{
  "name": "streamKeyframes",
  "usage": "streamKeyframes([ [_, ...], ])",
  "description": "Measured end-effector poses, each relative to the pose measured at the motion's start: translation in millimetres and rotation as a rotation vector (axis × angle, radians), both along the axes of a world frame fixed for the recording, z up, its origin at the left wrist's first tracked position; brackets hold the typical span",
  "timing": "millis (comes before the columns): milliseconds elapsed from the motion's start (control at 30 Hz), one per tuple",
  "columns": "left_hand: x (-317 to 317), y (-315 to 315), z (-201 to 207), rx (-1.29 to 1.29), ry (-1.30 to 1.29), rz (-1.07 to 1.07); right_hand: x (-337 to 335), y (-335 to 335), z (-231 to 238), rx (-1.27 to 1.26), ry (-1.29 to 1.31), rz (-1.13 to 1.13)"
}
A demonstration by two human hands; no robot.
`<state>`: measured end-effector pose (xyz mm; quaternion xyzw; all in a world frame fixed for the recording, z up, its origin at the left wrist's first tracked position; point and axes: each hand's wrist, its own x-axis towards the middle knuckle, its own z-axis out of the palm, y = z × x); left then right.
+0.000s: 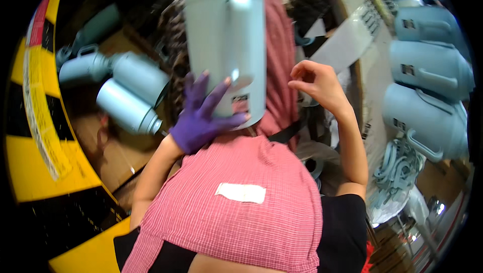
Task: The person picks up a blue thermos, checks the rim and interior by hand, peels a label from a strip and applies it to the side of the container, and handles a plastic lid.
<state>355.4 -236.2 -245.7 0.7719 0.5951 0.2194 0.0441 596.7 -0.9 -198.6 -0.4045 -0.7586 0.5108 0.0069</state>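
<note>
So left of us, a few pale blue jugs point(126, 104) lie in a heap. Our left hand point(204, 117), in a purple glove, has its fingers spread against 1 big jug point(209, 36), right in front of our apron point(251, 160). Our right hand point(324, 87) curls loosely beside it, can't tell if fingertips meet. Far right: more blue jugs point(420, 64).
</note>
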Motion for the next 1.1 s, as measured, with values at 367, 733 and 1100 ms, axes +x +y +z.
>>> streamKeyframes([
  [367, -179.5, 206.7, -14.9, 0.097, -0.653, 0.182, 108.7, 236.1, -57.7, 0.994, 0.328, -0.425],
  [733, -153.7, 197.5, 124.9, -0.467, -0.885, 0.088, 102.0, 244.5, -64.5, 1.017, -0.063, -0.41],
  [1100, -148.9, 260.6, 71.4, -0.352, -0.455, 0.375, 92.5, 242.1, -71.7, 1.116, -0.048, -0.445],
])
